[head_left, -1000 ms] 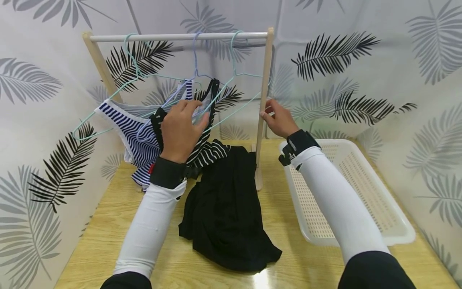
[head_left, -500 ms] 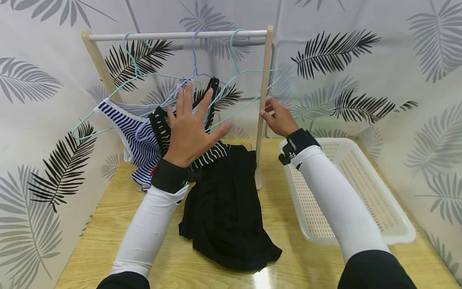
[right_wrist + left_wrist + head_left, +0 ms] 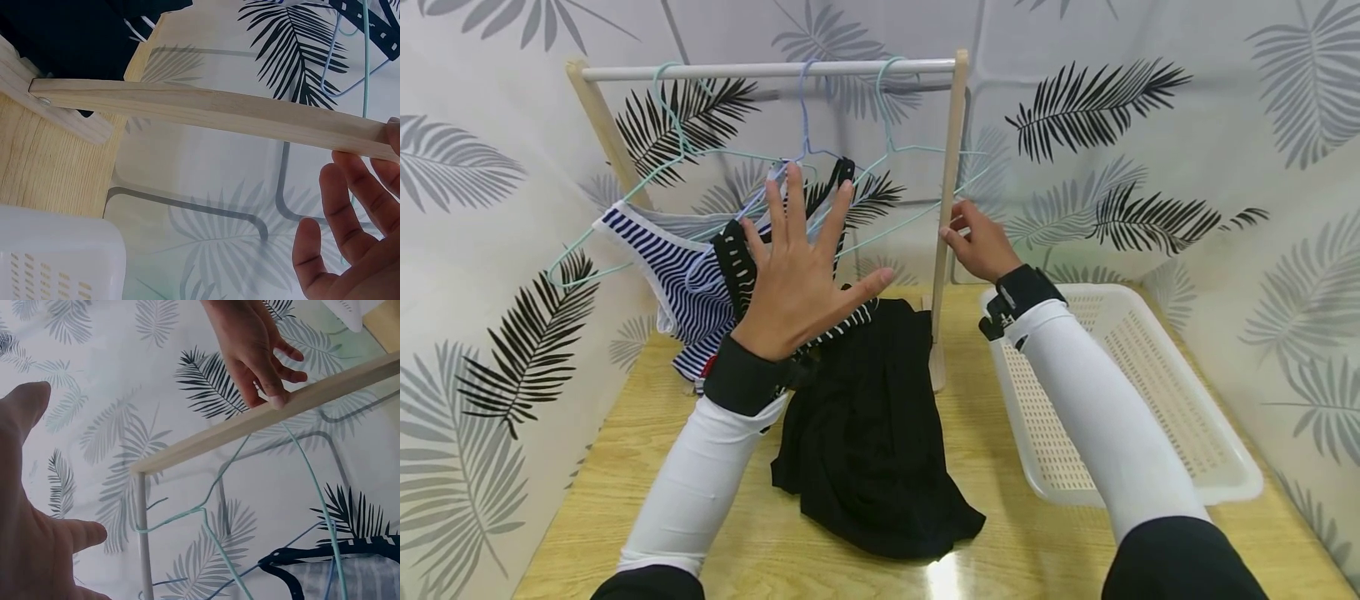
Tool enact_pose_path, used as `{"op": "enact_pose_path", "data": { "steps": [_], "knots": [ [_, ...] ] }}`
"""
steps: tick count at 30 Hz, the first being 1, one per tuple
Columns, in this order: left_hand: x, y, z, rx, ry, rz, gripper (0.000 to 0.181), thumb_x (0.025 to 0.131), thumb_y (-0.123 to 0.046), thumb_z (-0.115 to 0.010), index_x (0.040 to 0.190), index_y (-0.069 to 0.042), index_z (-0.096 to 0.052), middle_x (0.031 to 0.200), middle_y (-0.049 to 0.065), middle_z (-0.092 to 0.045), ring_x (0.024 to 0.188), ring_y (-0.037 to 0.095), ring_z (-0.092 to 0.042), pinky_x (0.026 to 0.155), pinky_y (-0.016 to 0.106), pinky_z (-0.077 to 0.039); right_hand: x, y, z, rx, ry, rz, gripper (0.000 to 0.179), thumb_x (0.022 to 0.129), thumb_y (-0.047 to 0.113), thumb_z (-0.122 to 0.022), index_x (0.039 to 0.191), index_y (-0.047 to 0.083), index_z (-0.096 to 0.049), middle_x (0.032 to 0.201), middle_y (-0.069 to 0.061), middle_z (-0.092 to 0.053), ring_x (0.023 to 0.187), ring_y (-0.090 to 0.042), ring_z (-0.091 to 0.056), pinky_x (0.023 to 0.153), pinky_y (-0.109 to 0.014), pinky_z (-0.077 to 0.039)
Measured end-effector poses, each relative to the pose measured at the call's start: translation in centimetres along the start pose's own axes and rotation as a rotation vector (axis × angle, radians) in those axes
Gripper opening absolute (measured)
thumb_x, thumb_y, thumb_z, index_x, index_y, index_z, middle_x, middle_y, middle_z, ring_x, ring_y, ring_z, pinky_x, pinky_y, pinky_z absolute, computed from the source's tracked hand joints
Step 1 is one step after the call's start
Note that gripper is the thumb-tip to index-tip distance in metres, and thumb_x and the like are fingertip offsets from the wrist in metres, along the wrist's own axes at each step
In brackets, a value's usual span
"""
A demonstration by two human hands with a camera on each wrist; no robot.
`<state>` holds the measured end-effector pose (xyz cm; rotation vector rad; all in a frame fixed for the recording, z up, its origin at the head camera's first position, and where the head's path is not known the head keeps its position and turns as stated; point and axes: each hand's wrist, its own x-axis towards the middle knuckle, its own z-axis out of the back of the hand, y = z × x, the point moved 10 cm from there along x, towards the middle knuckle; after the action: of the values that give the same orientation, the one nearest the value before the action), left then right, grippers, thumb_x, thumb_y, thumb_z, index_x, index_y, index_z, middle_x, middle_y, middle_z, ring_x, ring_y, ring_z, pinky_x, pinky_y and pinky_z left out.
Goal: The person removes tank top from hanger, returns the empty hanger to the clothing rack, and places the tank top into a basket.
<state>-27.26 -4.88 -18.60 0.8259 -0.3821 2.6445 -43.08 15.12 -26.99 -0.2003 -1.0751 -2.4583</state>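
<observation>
My left hand [image 3: 801,279] is held up with its fingers spread, and nothing is in it. It overlaps the hanging clothes in the head view. My right hand [image 3: 981,243] pinches the right wooden post [image 3: 953,167] of a clothes rack with thumb and fingertips; its other fingers are loosely bent in the right wrist view. A mint hanger [image 3: 886,117] hangs bare from the rod [image 3: 737,72] beside that post. A blue-and-white striped garment [image 3: 681,279] hangs on the left mint hanger [image 3: 679,125]. A black garment with white stripes [image 3: 737,258] hangs by the purple hanger [image 3: 805,125].
A black garment [image 3: 880,450] lies spread on the wooden table [image 3: 752,542] below the rack. A white perforated basket [image 3: 1243,492] stands at the right, under my right forearm. Leaf-patterned cloth [image 3: 1165,167] lines the back and sides.
My left hand has gone from bent fingers at the right mint hanger to fully spread fingers. That hanger has swung so its right end reaches past the post. The right hand stays put.
</observation>
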Motion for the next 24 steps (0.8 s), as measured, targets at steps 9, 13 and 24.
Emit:
{"op": "enact_pose_path", "data": {
  "steps": [9,13,24],
  "knots": [
    [-1.0,-1.3,1.6,0.005,-0.016,-0.041,0.096,0.080,-0.085,-0.033,0.156,-0.031,-0.008,0.159,0.010,0.017,0.144,0.036,0.016,0.102,0.075,-0.001,0.0,0.0,-0.2,0.005,0.003,-0.015,0.032,0.101,0.020,-0.049,0.127,0.002,-0.043,0.125,-0.024,-0.054,0.106,-0.041,-0.059,0.090,-0.050,-0.046],
    [-2.1,-2.1,3.0,0.020,-0.047,-0.068,0.102,0.075,-0.091,-0.017,0.156,-0.028,-0.012,0.160,0.011,0.014,0.144,0.032,0.019,0.102,0.073,0.005,0.0,0.0,-0.3,0.005,0.015,-0.018,0.033,0.101,0.020,-0.049,0.128,0.002,-0.043,0.126,-0.024,-0.054,0.106,-0.041,-0.059,0.089,-0.050,-0.046],
    [-5.6,-3.7,5.7,0.040,-0.113,-0.148,0.100,0.078,-0.088,-0.021,0.155,-0.024,-0.022,0.161,0.012,0.006,0.145,0.034,0.013,0.103,0.071,0.006,0.2,0.0,-0.2,-0.010,0.009,-0.012,0.032,0.101,0.020,-0.050,0.126,0.001,-0.044,0.124,-0.024,-0.055,0.105,-0.040,-0.059,0.088,-0.050,-0.046]
  ]
}}
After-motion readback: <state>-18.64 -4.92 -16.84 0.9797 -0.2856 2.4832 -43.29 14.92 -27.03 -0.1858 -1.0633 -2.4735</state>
